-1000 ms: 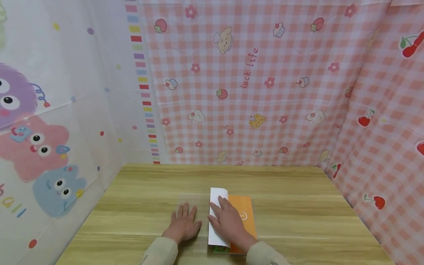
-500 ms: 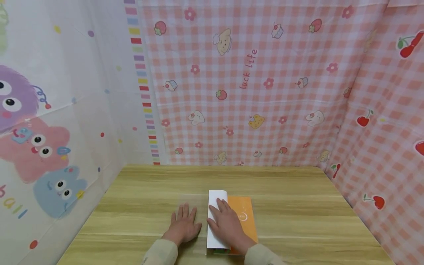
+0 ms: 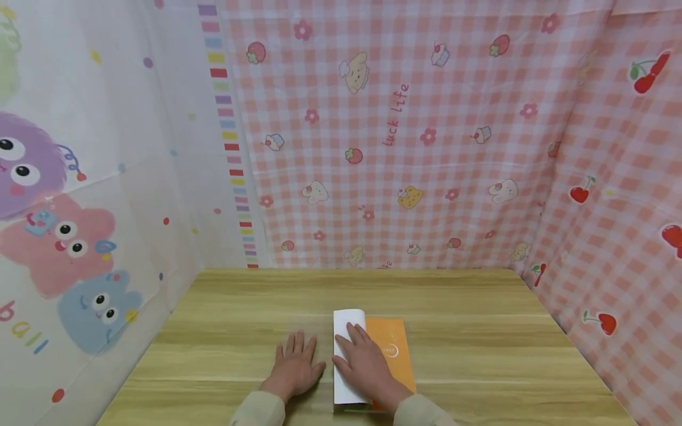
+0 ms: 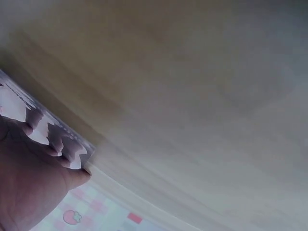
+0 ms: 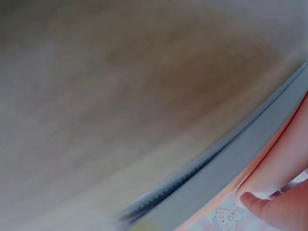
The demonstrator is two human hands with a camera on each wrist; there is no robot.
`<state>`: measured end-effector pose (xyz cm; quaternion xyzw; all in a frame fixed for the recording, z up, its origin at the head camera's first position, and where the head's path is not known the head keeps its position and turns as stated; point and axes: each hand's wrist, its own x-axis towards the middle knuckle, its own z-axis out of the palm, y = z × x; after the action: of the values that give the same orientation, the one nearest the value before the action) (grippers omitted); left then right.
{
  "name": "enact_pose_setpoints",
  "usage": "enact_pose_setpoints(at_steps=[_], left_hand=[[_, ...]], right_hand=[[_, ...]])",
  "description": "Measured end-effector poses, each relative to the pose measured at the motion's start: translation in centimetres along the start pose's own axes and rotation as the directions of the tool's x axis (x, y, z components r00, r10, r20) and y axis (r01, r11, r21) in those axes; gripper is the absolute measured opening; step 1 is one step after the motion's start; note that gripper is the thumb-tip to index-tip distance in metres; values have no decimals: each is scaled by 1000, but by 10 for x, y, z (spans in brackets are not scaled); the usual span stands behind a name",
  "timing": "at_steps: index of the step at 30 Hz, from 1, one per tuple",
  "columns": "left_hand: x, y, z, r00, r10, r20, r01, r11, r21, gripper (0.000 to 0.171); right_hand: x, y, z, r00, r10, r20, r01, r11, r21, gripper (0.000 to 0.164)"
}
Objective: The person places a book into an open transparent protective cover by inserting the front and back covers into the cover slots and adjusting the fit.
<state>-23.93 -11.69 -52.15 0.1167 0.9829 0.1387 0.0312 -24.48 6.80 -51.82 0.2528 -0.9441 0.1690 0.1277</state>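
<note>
Pink gingham cloth [image 3: 463, 89] hangs behind a wood-grain tabletop [image 3: 479, 343], white cartoon-printed cloth [image 3: 133, 201] covers the left side, and a cherry-patterned checked cloth [image 3: 629, 254] lines the right.

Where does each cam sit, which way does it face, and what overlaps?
Head: worn on the head, facing forward and down at the tabletop, white page, orange cover and checked cloth; left hand, right hand and pale sleeves show.
Left wrist: on that wrist, facing blurred tabletop, cloth at the bottom edge; part of the left hand shows lower left.
Right wrist: on that wrist, facing blurred tabletop and an orange edge, likely the cover's; part of the right hand shows lower right.
Shared: head and right wrist both see the right hand and cloth.
</note>
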Motion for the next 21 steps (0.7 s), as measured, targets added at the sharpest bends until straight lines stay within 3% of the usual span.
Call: enact_pose_setpoints(at_steps=[13, 21], left_hand=[[-3, 1, 3, 1000, 14, -22, -13, 1000, 27, 63], [-3, 1, 0, 999, 21, -27, -20, 1000, 21, 61]], right_hand=[[-2, 1, 3, 999, -37, -6, 37, 999, 8, 45], [-1, -2, 3, 998, -63, 3, 63, 997, -39, 45]])
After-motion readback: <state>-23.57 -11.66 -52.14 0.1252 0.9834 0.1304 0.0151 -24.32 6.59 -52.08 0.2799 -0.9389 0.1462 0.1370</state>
